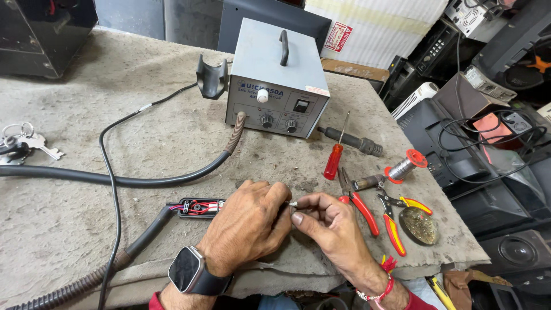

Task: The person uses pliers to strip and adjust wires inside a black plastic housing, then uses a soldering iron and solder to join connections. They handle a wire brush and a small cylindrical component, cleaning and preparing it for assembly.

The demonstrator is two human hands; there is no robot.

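Observation:
My left hand (247, 227), with a dark smartwatch on the wrist, rests on the cloth-covered bench and pinches a small metal part (293, 204) at its fingertips. My right hand (330, 229), with red thread bands on the wrist, pinches the same small part from the other side. Just left of my left hand lies an open black handle housing (192, 208) with red wiring inside, joined to a thick ribbed hose (86, 281).
A grey hot-air rework station (278, 83) stands behind the hands, its hose (115, 179) curving left. A red screwdriver (334, 158), red-handled pliers (359, 204), cutters (393, 221), a solder spool (404, 166) and a round tin (419, 225) lie to the right. Keys (31, 142) lie far left.

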